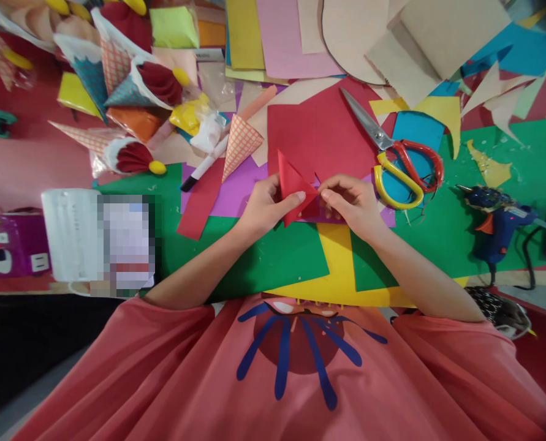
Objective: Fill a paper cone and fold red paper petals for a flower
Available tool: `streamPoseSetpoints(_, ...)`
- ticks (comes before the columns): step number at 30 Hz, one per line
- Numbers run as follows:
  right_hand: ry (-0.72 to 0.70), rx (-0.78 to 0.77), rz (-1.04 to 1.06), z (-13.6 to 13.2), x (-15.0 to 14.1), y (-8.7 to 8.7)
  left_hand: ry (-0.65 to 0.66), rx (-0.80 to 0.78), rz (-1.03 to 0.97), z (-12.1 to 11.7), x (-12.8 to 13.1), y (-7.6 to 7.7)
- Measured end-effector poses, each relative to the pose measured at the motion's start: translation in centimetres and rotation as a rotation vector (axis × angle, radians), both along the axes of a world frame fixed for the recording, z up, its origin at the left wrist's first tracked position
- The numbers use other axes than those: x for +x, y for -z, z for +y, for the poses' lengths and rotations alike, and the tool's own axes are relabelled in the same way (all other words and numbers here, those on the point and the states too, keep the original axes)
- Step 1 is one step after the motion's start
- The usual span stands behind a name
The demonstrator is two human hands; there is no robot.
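Note:
A folded red paper triangle (295,188) is pinched in my left hand (275,199), thumb on top. The fingers of my right hand (348,199) are pressed together at the triangle's right-hand tip, closed on it. Just beyond lies a larger red sheet (321,131). To the right of it are scissors (385,147) with one red and one yellow handle, blades apart. A checked paper cone (241,146) rests left of my hands, next to a white marker (206,162) with a black cap and a red paper strip (201,208).
Finished paper ice-cream cones (139,82) crowd the upper left. A blue glue gun (500,226) with its cord stands at the right on green paper (534,159). A phone (128,245) lies at the left by a purple power socket (18,236). Paper sheets (295,37) cover the far side.

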State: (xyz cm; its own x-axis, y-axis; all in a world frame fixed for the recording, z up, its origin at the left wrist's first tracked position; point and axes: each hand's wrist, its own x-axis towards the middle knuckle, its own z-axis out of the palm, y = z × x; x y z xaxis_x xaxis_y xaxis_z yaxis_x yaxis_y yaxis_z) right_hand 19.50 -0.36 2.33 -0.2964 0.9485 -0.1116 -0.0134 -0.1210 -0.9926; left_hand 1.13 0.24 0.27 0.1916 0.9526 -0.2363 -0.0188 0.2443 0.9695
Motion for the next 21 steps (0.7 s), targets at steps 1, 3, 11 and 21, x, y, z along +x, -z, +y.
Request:
streamPoseSetpoints(1,-0.003,-0.004,0.0,0.0,0.01,0.01,-0.001,-0.002,0.002,0.0,0.01,-0.02)
streamPoseSetpoints(3,-0.011,-0.018,-0.004,0.0,0.02,-0.01,0.0,0.001,0.011,0.0,0.03,-0.03)
streamPoseSetpoints(11,-0.021,-0.014,-0.011,0.04,0.0,-0.12,0.022,-0.018,0.023,0.01,0.09,-0.12)
streamPoseSetpoints(21,-0.034,-0.024,-0.017,0.07,-0.01,-0.16,0.001,-0.024,0.026,-0.04,0.24,-0.41)
